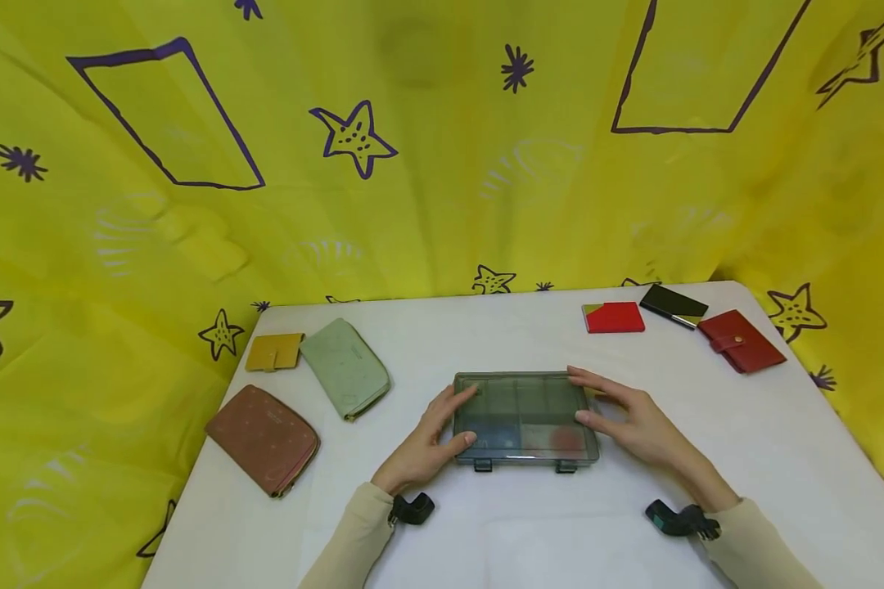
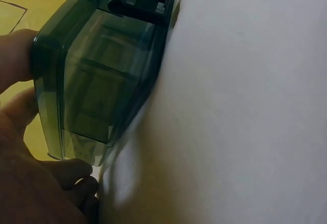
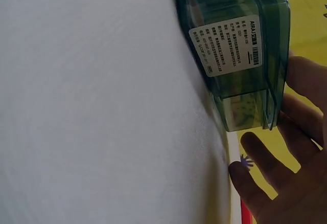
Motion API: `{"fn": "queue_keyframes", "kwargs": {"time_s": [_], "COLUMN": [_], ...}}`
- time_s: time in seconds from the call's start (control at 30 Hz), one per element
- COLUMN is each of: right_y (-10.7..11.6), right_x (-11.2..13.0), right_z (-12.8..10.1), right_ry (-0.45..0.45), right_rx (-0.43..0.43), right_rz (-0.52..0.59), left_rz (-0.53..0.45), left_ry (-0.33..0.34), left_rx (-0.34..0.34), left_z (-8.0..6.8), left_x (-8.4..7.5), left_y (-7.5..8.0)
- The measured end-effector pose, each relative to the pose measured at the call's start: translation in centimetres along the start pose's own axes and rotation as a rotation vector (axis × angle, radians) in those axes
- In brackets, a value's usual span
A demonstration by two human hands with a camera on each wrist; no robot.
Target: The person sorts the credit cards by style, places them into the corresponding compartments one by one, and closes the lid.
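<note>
A transparent dark green compartment box [image 1: 519, 417] lies flat on the white table, its lid down and two front latches facing me. Blue and red patches show dimly through the front of the lid. My left hand [image 1: 423, 446] rests at the left end, thumb and index finger over the lid's edge, other fingers along the side [image 2: 71, 173]. At the opposite end, my right hand [image 1: 637, 421] touches the rim with thumb and index finger. Its remaining fingers [image 3: 263, 157] are spread loosely beside the box. A white printed label [image 3: 227, 45] shows on the box in the right wrist view.
On the left lie a yellow card wallet [image 1: 274, 352], a green zip wallet [image 1: 345, 368] and a brown zip wallet [image 1: 263, 440]. At the back right are a red card case [image 1: 615, 317], a black card case [image 1: 673, 306] and a dark red snap wallet [image 1: 744, 342]. Yellow patterned cloth [image 1: 442, 221] hangs behind.
</note>
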State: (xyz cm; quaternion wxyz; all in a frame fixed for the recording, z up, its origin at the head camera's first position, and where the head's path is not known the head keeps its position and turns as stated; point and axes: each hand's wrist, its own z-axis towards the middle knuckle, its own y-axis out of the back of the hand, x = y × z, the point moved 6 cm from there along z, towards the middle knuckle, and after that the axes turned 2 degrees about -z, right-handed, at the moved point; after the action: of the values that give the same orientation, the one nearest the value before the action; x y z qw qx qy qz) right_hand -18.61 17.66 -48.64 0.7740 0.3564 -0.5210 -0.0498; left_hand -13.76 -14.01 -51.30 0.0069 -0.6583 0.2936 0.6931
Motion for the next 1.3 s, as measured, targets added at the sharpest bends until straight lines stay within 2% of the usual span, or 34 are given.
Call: {"fn": "queue_keyframes", "kwargs": {"time_s": [0.13,0.27,0.37,0.5,0.6,0.7,0.8,0.97,1.2,1.3], "right_y": [-0.2,-1.4,-2.5,-3.3,-3.5,-3.5,-3.6,-4.1,-4.3,-4.2], "right_x": [0.3,0.8,1.5,2.3,2.8,2.9,2.8,2.6,2.8,2.8], "right_z": [0.2,0.2,0.0,-0.2,-0.5,-0.8,-0.9,-0.9,-0.7,-0.8], "right_ry": [0.029,0.082,0.095,0.034,-0.006,0.006,0.055,0.094,0.105,0.075], "right_rx": [0.035,0.152,0.212,0.196,0.193,0.193,0.167,0.141,0.147,0.155], "right_rz": [-0.057,-0.085,-0.097,-0.188,-0.276,-0.337,-0.365,-0.399,-0.399,-0.353], "left_rz": [0.078,0.138,0.201,0.291,0.323,0.345,0.346,0.315,0.409,0.405], "left_ry": [-0.023,-0.012,0.011,-0.002,-0.04,-0.07,-0.073,-0.06,-0.125,-0.126], "left_rx": [0.023,0.014,0.04,0.094,0.074,0.026,0.03,0.061,-0.035,-0.046], "left_z": [0.0,-0.1,-0.4,-0.6,-0.5,-0.3,-0.4,-0.8,-0.7,-0.5], "left_x": [-0.5,-0.9,-1.1,-1.4,-1.6,-1.8,-1.7,-1.2,-2.0,-1.9], "left_y": [0.0,0.4,0.5,-0.1,-0.7,-1.3,-1.5,-1.2,-0.8,-0.8]}}
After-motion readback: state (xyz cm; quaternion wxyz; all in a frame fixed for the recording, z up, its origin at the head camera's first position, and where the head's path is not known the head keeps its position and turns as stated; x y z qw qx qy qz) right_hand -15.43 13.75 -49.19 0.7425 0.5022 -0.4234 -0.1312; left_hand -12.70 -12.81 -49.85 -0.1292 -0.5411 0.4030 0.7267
